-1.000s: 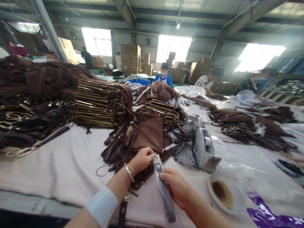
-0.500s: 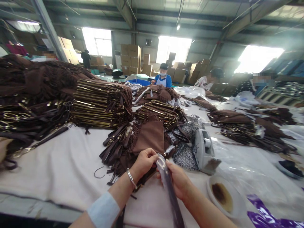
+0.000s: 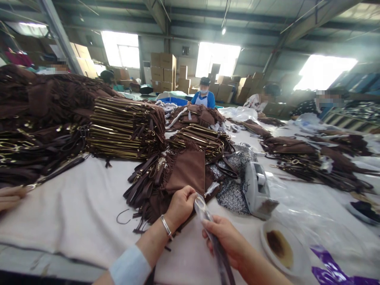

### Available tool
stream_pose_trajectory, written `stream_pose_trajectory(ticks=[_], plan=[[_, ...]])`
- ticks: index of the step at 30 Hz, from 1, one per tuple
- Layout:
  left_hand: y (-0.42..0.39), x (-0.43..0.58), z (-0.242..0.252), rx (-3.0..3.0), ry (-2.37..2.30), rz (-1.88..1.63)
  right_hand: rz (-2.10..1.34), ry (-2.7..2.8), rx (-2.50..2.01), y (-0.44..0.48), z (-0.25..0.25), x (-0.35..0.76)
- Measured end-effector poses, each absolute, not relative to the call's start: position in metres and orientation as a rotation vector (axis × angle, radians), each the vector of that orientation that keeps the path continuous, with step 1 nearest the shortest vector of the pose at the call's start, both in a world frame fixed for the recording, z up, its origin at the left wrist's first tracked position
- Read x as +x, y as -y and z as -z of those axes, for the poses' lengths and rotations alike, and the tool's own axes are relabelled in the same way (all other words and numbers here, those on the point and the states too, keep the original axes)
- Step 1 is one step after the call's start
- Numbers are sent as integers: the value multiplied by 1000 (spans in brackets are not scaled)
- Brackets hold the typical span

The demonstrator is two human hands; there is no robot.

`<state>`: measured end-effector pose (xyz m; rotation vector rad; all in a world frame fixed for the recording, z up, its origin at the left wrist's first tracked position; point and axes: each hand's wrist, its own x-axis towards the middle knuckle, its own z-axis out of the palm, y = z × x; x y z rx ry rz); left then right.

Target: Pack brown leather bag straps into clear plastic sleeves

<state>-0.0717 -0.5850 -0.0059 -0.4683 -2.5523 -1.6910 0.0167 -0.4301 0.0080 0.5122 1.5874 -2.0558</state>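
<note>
A dark brown strap (image 3: 223, 264) in a clear plastic sleeve (image 3: 202, 209) runs from between my hands to the bottom edge. A metal ring or clasp shows through the plastic at its upper end, which my left hand (image 3: 181, 204) pinches. Lower down, my right hand (image 3: 226, 237) closes round the sleeved strap, thumb on top. Just beyond my hands lies a brown fringed bag (image 3: 188, 172). Dark straps with metal fittings (image 3: 147, 176) are bunched at its left.
A tall stack of brown bags with gold edges (image 3: 124, 128) stands left of centre. A tape dispenser (image 3: 258, 190) and a round container with brown residue (image 3: 279, 249) are on the right. Another person's hand (image 3: 12, 198) rests at the left edge. A co-worker (image 3: 204, 97) sits opposite.
My right hand has slid down the sleeved strap, away from my left hand, which keeps its pinch. At the left edge, another person's hand has come further into view.
</note>
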Motion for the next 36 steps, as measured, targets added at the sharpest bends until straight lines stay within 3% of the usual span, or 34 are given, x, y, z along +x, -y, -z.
stream_pose_trajectory(ticks=[7, 10, 14, 21, 25, 28, 36], plan=[[575, -68, 1, -500, 2795, 903, 1687, -2068, 372, 440, -12, 38], [580, -59, -9, -418, 2782, 775, 1629, -2141, 369, 453, -14, 31], [595, -38, -25, -259, 2813, 1154, 1580, -2235, 277, 465, -18, 28], [600, -25, -42, -2, 2998, 2013, 1397, -2510, -384, 458, -44, 30], [608, -31, -43, 174, 2885, 2467, 1672, -2610, -93, 433, -23, -2], [612, -33, -37, 240, 2828, 2600, 1663, -2707, 122, 423, -2, -30], [613, -30, -33, 243, 2758, 2706, 1533, -2747, 111, 435, 10, -56]])
